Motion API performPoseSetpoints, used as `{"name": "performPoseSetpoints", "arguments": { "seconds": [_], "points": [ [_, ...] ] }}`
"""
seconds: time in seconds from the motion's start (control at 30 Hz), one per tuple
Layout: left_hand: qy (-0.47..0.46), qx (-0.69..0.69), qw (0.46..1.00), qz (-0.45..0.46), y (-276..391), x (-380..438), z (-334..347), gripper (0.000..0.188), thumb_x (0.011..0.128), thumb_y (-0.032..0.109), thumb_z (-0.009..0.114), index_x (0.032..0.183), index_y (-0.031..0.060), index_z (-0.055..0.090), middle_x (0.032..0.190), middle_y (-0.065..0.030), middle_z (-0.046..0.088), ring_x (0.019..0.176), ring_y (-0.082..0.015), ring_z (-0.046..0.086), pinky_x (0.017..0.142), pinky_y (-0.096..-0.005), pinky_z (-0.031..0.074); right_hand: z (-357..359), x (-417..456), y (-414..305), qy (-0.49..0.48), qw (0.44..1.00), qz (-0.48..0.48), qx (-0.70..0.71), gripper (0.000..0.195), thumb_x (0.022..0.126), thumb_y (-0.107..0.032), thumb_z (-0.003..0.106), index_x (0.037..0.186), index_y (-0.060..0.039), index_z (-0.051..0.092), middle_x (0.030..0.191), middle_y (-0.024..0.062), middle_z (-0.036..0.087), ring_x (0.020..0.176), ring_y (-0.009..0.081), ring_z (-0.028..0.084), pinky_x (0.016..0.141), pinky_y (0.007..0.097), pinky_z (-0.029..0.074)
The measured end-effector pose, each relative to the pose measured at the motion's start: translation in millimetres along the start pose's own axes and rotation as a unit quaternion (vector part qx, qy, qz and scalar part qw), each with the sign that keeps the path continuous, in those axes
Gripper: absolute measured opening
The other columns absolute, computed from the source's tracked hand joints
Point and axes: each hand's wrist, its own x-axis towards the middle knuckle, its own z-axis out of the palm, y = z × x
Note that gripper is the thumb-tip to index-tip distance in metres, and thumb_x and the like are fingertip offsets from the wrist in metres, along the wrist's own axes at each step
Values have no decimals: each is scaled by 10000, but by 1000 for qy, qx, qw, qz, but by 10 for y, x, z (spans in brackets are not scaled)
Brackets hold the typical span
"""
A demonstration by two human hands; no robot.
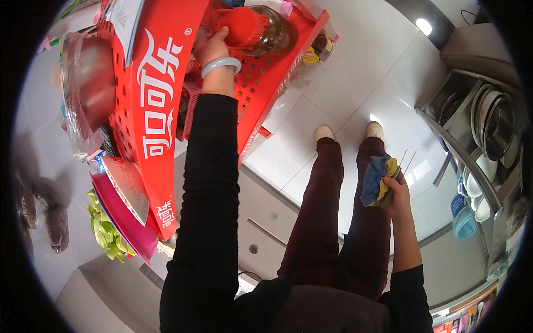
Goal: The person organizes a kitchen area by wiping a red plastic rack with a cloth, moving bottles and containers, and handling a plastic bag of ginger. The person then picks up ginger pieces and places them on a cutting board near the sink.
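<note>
My left hand (212, 48), with a pale bangle at the wrist, reaches into a red plastic shelf rack (266, 93) and grips the edge of a red lid (241, 28). The lid tops a large clear jar (272, 31) with dark contents, lying towards me on the tier; some fingers are hidden behind the lid. Low at my right side, my right hand (397, 191) holds a bunched blue and yellow cloth (377, 181). Thin metal prongs (408, 162) stick out beside the cloth; what they belong to is hidden.
On the rack's top stand a bowl (127, 187), a magenta basin (120, 220) with leafy greens (104, 233), and a plastic-wrapped round vessel (91, 83). A dark-lidded jar (322, 45) is beyond the rack. At right, a pulled-out metal dish drawer (462, 154) holds pans and bowls.
</note>
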Motion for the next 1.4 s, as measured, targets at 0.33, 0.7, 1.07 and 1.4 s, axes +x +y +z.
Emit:
{"name": "performPoseSetpoints", "arguments": {
  "seconds": [0.33, 0.7, 1.07, 1.4],
  "points": [
    [100, 82, 979, 157, -536, 621, -613, 301, 787, 138, 729, 1029, -31, 670, 946, -115, 681, 851, -200, 643, 745, -299, 525, -195, -71, -19, 66, 998, -7, -16, 398, 811, 22, 571, 1204, 21, 506, 1060, 112, 627, 919, 225, 647, 827, 334, 540],
    [335, -11, 942, 8, -1045, 1364, -1164, 286, 748, 152, 766, 969, -7, 681, 1002, -160, 682, 830, -291, 638, 736, -410, 543, -169, -4, 106, 41, 999, 24, -24, 402, 820, 27, 573, 1215, 23, 498, 1061, 108, 627, 921, 211, 644, 827, 324, 536],
    [15, -69, 965, 251, -995, -754, 178, 133, 820, -1, 622, 952, -11, 620, 921, -79, 620, 812, -163, 593, 739, -282, 493, -138, 123, 265, 32, 998, 52, 19, 351, 824, 16, 598, 1168, -18, 537, 1011, 80, 639, 883, 191, 645, 798, 321, 539],
    [-185, 297, 901, 256, -1966, -1074, 2446, 1042, 676, 293, 761, 1430, -75, 142, 1465, -293, 228, 1390, -423, 169, 1160, -439, 126, -644, 188, 402, 77, 992, 89, 55, 394, 828, 24, 585, 1213, -15, 509, 1060, 87, 617, 934, 199, 629, 820, 337, 532]
  ]
}}
